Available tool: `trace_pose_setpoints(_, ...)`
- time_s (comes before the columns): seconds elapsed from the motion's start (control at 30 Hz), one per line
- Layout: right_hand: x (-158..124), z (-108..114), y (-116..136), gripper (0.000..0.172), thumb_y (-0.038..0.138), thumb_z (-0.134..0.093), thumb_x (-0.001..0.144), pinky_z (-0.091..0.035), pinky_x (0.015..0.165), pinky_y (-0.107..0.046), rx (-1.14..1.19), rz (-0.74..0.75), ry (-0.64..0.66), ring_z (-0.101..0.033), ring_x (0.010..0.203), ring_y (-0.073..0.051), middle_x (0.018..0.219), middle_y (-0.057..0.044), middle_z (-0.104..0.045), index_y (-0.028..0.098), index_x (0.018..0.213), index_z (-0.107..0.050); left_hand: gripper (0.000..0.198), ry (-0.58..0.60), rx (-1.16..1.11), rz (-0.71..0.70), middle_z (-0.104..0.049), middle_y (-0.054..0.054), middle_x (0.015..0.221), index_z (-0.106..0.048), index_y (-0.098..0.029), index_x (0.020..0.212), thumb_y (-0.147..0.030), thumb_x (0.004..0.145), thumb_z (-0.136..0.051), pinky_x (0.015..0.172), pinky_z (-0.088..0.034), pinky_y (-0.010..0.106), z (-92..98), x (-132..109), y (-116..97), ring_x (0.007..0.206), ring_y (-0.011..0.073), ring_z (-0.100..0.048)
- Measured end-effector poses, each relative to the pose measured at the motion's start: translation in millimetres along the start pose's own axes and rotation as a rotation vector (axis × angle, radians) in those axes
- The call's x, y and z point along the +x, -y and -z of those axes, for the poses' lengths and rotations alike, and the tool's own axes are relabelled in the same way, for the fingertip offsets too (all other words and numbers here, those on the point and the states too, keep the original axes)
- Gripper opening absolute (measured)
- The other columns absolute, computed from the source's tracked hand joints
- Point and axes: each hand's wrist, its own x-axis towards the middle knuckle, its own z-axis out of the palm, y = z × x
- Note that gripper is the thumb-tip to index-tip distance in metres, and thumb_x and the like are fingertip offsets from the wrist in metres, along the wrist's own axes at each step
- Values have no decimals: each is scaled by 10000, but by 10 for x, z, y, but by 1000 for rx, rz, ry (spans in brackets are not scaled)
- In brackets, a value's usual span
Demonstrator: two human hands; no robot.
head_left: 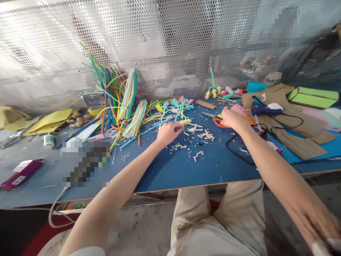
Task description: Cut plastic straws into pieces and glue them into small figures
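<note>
My left hand (169, 133) is over the middle of the blue table, its fingers curled into a pinch. A yellow fuzzy pipe-cleaner piece (185, 122) shows right at the fingertips; whether they hold it is hard to see. On the right, my right hand (232, 118) is closed over the scissors (219, 123), whose orange handles lie under the fingers and whose blades point left. Short cut pipe-cleaner bits (207, 135) are scattered between and below the hands. Behind the left hand lie blue, pink and yellow pipe-cleaner flowers (181, 105).
Bundles of pipe cleaners (129, 94) stand at the back left, before a perforated metal screen (170, 46). A glue gun (266, 109) with a black cord rests on brown cardboard (303, 124) at right. A purple box (21, 173) sits at far left.
</note>
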Motion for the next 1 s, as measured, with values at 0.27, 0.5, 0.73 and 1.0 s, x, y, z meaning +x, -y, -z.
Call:
trace_pose_setpoints(0.27,-96,133,104,519,611,-535,891,-484,660,-357,175,33,-168,-728,829,-348,839,-223,-755,145,816,-751,281,-18,2,-27,-751,-14,829,-792,-325,964,-527,945,-598,635,-418,253,30,-13,-32,750,159,-660)
trace_pose_setpoints(0.5,-260,121,437,235,409,-607,896,-466,729,-325,468,224,-403,-713,866,-292,912,-127,-758,185,930,-669,224,-16,10,-27,-772,-10,914,-795,-328,994,-458,945,-619,657,-438,254,11,-5,-17,772,159,-669)
trace_pose_setpoints(0.73,-255,-89,537,94,293,-625,867,-451,749,-287,659,564,-198,-679,831,-204,916,-62,-740,211,864,-580,162,-4,-7,-62,-774,-37,942,-800,-357,970,-411,934,-652,650,-441,249,10,3,10,770,147,-672)
trace_pose_setpoints(1.0,-206,-197,550,50,264,-606,849,-433,721,-284,568,542,-122,-647,800,-193,924,-59,-728,220,853,-584,188,-47,7,-61,-769,-37,868,-810,-384,942,-503,918,-666,637,-424,254,-41,3,53,740,149,-661)
